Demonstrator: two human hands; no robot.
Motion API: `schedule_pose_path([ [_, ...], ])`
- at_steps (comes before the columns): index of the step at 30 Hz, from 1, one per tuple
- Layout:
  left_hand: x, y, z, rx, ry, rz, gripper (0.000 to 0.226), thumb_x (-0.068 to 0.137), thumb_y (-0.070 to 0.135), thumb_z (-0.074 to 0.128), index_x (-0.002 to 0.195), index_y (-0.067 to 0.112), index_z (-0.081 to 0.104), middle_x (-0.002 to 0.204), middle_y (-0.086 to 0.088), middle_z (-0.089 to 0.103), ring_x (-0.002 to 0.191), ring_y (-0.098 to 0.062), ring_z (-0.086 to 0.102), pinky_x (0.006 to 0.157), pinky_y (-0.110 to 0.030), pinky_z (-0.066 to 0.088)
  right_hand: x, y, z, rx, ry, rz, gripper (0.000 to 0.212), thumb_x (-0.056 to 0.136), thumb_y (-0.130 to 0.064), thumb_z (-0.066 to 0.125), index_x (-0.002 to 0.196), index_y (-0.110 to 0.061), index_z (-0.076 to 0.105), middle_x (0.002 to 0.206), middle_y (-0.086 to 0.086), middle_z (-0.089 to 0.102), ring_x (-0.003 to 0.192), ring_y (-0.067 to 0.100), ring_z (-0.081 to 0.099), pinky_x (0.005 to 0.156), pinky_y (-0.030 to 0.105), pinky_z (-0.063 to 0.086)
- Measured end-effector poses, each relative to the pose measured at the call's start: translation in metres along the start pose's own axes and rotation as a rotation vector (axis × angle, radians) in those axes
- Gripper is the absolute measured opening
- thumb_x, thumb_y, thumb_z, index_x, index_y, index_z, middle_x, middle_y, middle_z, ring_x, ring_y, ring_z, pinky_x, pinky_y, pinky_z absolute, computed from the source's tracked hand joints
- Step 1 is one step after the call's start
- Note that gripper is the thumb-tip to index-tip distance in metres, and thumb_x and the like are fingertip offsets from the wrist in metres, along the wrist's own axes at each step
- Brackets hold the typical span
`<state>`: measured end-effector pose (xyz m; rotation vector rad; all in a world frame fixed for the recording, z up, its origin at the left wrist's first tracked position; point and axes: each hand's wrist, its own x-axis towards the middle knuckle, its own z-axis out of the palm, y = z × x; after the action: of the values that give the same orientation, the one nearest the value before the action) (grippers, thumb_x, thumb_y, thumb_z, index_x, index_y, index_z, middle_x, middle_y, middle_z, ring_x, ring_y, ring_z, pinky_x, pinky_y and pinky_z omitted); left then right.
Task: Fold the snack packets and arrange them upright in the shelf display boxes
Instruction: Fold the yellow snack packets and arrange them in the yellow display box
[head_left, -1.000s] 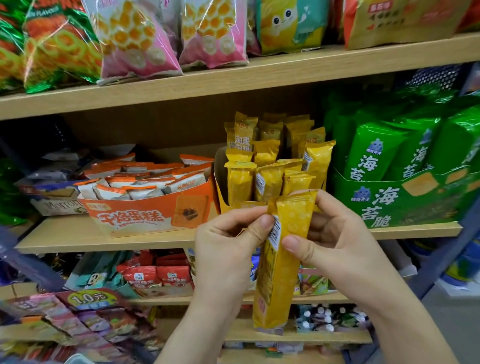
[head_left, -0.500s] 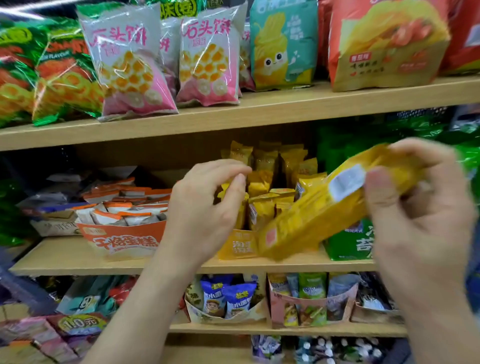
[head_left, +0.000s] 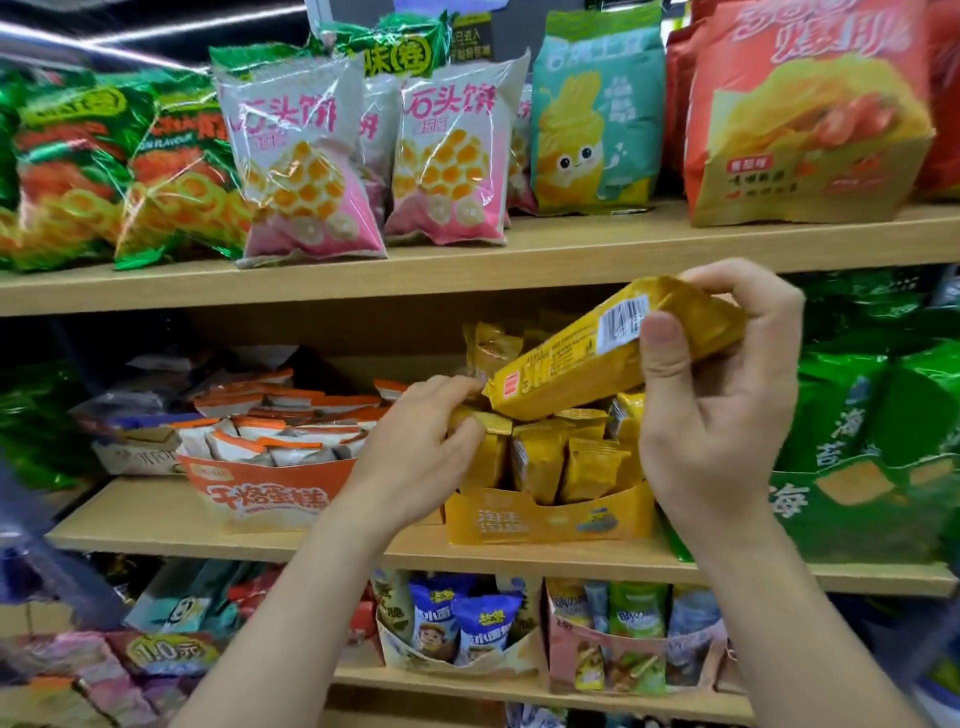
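Nearest, the right hand (head_left: 722, 395) is clamped on the upper right end of a long yellow packet (head_left: 571, 364), thumb pressed on its front just beside the barcode and fingers curled over its top edge. The packet is held in the air, tilted, its lower end pointing down and left, just above the yellow display box (head_left: 545, 519). The left hand (head_left: 415, 457) is apart from the right and reaches into the left side of that box, fingers curled behind the tops of the upright yellow packets (head_left: 540, 457) and thumb in front of them, pinching them. The box sits at the front of the middle shelf (head_left: 156, 525), between an orange display box (head_left: 265, 493) of white-and-orange packets on the left and a green display box (head_left: 857, 499) of green bags on the right. Below, a lower shelf carries a small box with blue packets (head_left: 457, 629). Farther up, the top shelf (head_left: 519, 254) carries pink bags (head_left: 306, 171), a teal bag (head_left: 597, 119) and a red bag (head_left: 810, 114).
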<state>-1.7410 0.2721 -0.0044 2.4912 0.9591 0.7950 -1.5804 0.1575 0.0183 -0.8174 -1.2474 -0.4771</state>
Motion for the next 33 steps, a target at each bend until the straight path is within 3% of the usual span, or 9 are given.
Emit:
schedule_pose_path([
  [8,0.028,0.018,-0.009,0.125,-0.010,0.020,0.021,0.094,0.019,0.053,0.104,0.026,0.069,0.103,0.007,0.066,0.100,-0.012,0.058,0.082,-0.031,0.049,-0.005,0.011,-0.002,-0.090,-0.060,-0.038,0.019,0.099,-0.019,0.049,0.114,-0.009,0.043,0.083,-0.011,0.045,0.068,0.002,0.049,0.061,0.012,0.040],
  [11,0.043,0.024,-0.008,0.156,-0.078,-0.024,0.019,0.088,0.021,0.061,0.106,0.019,0.067,0.096,0.001,0.067,0.090,-0.019,0.063,0.073,-0.034,0.053,-0.008,0.013,-0.001,-0.101,-0.087,0.019,0.017,0.099,-0.016,0.050,0.114,-0.012,0.044,0.079,-0.012,0.044,0.065,0.002,0.048,0.057,0.012,0.039],
  [13,0.048,0.025,-0.006,0.156,-0.117,-0.030,0.004,0.086,0.023,0.064,0.086,0.023,0.061,0.083,0.004,0.062,0.081,-0.021,0.061,0.063,-0.033,0.049,-0.005,0.015,0.000,-0.120,-0.156,0.078,0.016,0.099,-0.016,0.051,0.114,-0.014,0.046,0.075,-0.014,0.044,0.062,0.001,0.047,0.056,0.011,0.036],
  [15,0.049,0.023,-0.003,0.140,-0.129,-0.005,0.013,0.084,0.023,0.065,0.078,0.028,0.054,0.077,0.009,0.058,0.077,-0.020,0.060,0.061,-0.031,0.047,-0.004,0.019,0.004,-0.151,-0.251,0.140,0.015,0.100,-0.020,0.052,0.115,-0.016,0.052,0.080,-0.014,0.051,0.067,0.000,0.051,0.059,0.012,0.040],
  [18,0.049,0.020,-0.002,0.142,-0.140,0.023,0.009,0.083,0.023,0.060,0.080,0.030,0.055,0.074,0.012,0.058,0.077,-0.018,0.060,0.066,-0.033,0.051,-0.007,0.022,0.013,-0.199,-0.419,0.284,0.019,0.101,-0.028,0.050,0.118,-0.021,0.056,0.088,-0.009,0.056,0.078,0.006,0.056,0.065,0.028,0.051],
  [21,0.047,0.017,-0.004,0.109,-0.146,0.028,0.010,0.083,0.022,0.059,0.088,0.030,0.060,0.079,0.009,0.063,0.081,-0.018,0.063,0.069,-0.035,0.055,-0.010,0.024,0.019,-0.349,-0.578,0.427,0.030,0.101,-0.033,0.044,0.128,-0.030,0.056,0.099,-0.009,0.046,0.088,0.001,0.049,0.073,0.012,0.042],
  [25,0.040,0.012,-0.004,-0.047,-0.097,0.030,0.035,0.084,0.030,0.057,0.118,0.027,0.062,0.101,0.008,0.067,0.093,-0.013,0.063,0.080,-0.038,0.056,0.005,0.023,0.020,-0.496,-0.615,0.470,0.030,0.099,-0.030,0.051,0.128,-0.031,0.061,0.106,-0.003,0.054,0.100,0.014,0.053,0.084,0.026,0.044],
  [31,0.032,0.015,-0.003,-0.140,-0.124,0.098,0.043,0.088,0.044,0.066,0.127,0.028,0.057,0.114,0.014,0.066,0.107,-0.001,0.060,0.091,-0.031,0.053,0.011,0.019,0.021,-0.633,-0.661,0.507,0.032,0.091,-0.035,0.064,0.123,-0.030,0.062,0.115,-0.007,0.068,0.106,0.018,0.061,0.085,0.032,0.050],
  [33,0.031,0.013,0.000,-0.138,-0.080,0.101,0.036,0.089,0.041,0.066,0.121,0.026,0.060,0.109,0.010,0.068,0.102,-0.005,0.063,0.087,-0.039,0.054,0.010,0.021,0.018,-0.607,-0.713,0.524,0.031,0.091,-0.036,0.064,0.122,-0.031,0.060,0.117,-0.009,0.066,0.108,0.015,0.059,0.086,0.032,0.049],
])
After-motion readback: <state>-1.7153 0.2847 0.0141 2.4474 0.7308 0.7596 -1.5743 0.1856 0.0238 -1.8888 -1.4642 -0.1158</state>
